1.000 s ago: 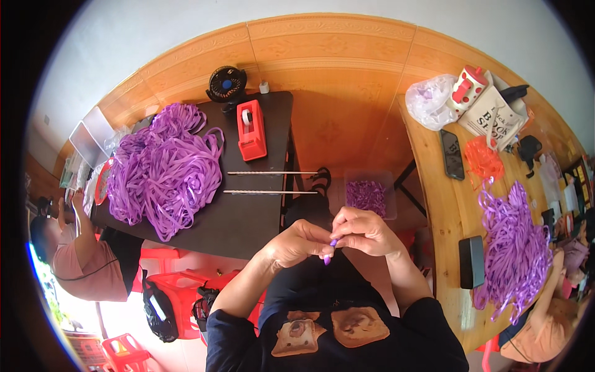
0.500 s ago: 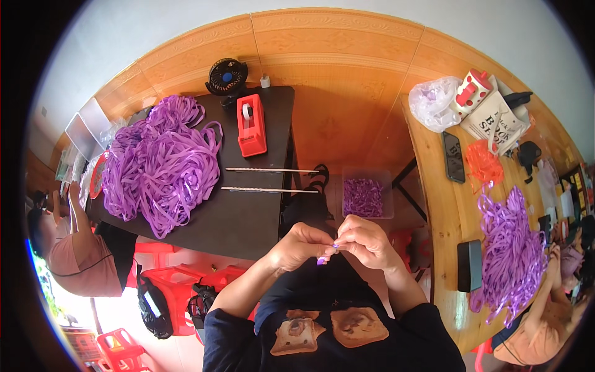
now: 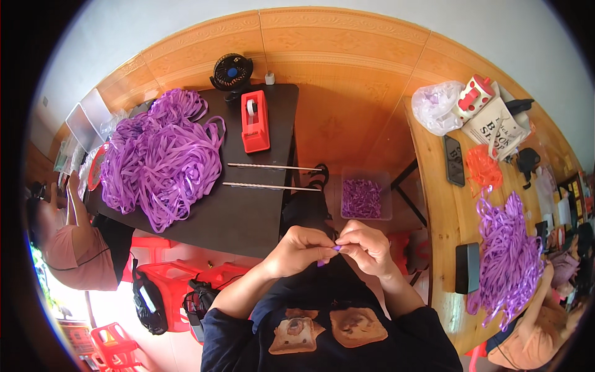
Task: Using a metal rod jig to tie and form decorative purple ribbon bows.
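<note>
Hands: both meet at 6 o'clock of the head view, just above the lap. Left hand (image 3: 302, 249) and right hand (image 3: 367, 247) touch at the fingertips, fingers curled in narrow, both pinching 1 small purple ribbon piece (image 3: 335, 248).
Ribbon piece: sits between the 2 sets of fingertips; a short purple end shows just below the left hand. Too small to tell its shape.
Dark table (image 3: 235, 211): at 10 o'clock of the hands, its near edge just beyond the left knuckles.
Ribbon heap (image 3: 158, 161): large purple tangle on the table's left half, at 9 to 10 o'clock of the view.
Red tape dispenser (image 3: 255, 121): on the table toward 12 o'clock, lengthwise.
Thin rods (image 3: 273, 176): 2, lying side by side, near parallel, on the table's right part, ends past its edge.
Black fan (image 3: 231, 71): at the table's far edge, 12 o'clock.
Clear box (image 3: 364, 196): on the floor at 1 o'clock of the hands, holding small purple pieces.
Wooden table (image 3: 446, 211): at 3 o'clock; second purple ribbon pile (image 3: 508, 254) on it, plus a white plastic bag (image 3: 437, 106) at 2 o'clock.
Other people: 1 at 9 o'clock, 1 at 4 o'clock, both partly cut off.
</note>
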`<state>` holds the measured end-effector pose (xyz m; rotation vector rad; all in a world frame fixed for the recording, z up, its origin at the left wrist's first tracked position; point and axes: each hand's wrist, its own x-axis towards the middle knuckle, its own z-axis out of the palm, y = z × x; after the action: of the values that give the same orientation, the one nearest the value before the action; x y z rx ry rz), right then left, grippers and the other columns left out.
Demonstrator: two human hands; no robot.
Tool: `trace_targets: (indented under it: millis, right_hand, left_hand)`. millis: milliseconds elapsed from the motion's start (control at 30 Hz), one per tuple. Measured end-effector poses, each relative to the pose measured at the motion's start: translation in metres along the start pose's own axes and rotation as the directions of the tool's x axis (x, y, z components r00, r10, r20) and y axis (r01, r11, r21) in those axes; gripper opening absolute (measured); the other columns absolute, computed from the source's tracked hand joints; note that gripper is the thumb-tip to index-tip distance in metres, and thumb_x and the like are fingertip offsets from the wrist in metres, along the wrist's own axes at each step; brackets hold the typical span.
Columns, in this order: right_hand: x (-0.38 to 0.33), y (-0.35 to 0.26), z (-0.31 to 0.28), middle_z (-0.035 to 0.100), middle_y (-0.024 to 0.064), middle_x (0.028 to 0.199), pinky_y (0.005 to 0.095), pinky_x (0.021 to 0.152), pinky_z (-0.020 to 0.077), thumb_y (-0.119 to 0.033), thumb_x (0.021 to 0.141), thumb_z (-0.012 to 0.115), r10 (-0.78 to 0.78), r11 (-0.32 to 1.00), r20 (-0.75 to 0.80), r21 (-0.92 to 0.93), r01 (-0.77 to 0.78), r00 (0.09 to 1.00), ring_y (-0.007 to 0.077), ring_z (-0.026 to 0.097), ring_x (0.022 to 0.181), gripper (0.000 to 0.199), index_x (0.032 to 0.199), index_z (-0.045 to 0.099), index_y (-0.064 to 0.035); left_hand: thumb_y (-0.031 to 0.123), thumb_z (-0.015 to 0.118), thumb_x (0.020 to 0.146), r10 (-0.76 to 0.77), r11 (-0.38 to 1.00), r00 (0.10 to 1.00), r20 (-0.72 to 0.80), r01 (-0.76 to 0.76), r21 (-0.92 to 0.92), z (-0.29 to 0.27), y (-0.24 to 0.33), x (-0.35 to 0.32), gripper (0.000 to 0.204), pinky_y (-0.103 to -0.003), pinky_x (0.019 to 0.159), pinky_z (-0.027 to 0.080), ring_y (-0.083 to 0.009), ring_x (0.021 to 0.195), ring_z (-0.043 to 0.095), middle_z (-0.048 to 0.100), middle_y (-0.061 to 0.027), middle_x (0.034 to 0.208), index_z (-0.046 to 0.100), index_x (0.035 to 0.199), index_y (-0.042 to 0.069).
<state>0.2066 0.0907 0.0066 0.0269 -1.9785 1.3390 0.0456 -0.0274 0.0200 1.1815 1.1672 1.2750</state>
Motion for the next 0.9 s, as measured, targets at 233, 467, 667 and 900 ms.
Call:
trace_targets:
  millis: [233,467,667,900]
  right_hand:
    - [0.005,-0.008,0.003,0.056,0.0104,0.073,0.0305,0.053,0.0419,0.008,0.074,0.066,-0.152,0.980,0.009,-0.128,0.152,0.988,0.0229,0.053,0.061,0.015,0.085,0.058,0.0025]
    - [-0.004,-0.017,0.011,0.055,0.0110,0.074,0.0286,0.055,0.0413,0.011,0.075,0.063,0.118,0.986,-0.102,-0.108,-0.129,0.988,0.0210,0.054,0.062,0.012,0.083,0.059,0.0033]
    - [-0.005,-0.005,-0.001,0.057,0.0118,0.076,0.0260,0.059,0.0415,0.008,0.076,0.066,0.296,0.947,-0.086,0.159,-0.281,0.951,0.0192,0.054,0.064,0.013,0.087,0.062,0.0030]
    - [0.004,0.023,-0.020,0.058,0.0038,0.075,0.0328,0.059,0.0387,0.003,0.067,0.070,-0.146,0.824,0.018,-0.551,0.131,0.989,0.0218,0.056,0.066,0.018,0.081,0.064,-0.0052]
  left_hand:
    - [-0.001,0.064,0.082,0.061,0.994,0.998,-0.021,-0.059,0.093,0.007,0.016,-0.006,0.004,-0.026,0.055,0.043,-0.0134,0.060,0.056,0.058,-0.0087,0.066,0.066,0.083,-0.005]
    - [0.000,0.059,0.059,0.636,0.228,0.756,0.154,-0.376,0.898,0.024,0.012,-0.009,0.031,-0.037,0.058,0.040,-0.0268,0.065,0.049,0.046,-0.0108,0.072,0.058,0.089,-0.006]
    - [-0.002,0.063,0.075,0.410,0.786,0.891,-0.194,-0.237,0.571,0.022,0.004,-0.005,0.009,-0.031,0.054,0.043,-0.0244,0.063,0.057,0.056,-0.0124,0.069,0.064,0.083,-0.004]
    - [0.008,0.070,0.083,-0.330,0.876,0.941,-0.080,0.273,-0.398,0.009,-0.037,-0.005,0.010,-0.020,0.054,0.044,-0.0085,0.059,0.058,0.063,-0.0030,0.069,0.068,0.086,-0.002]
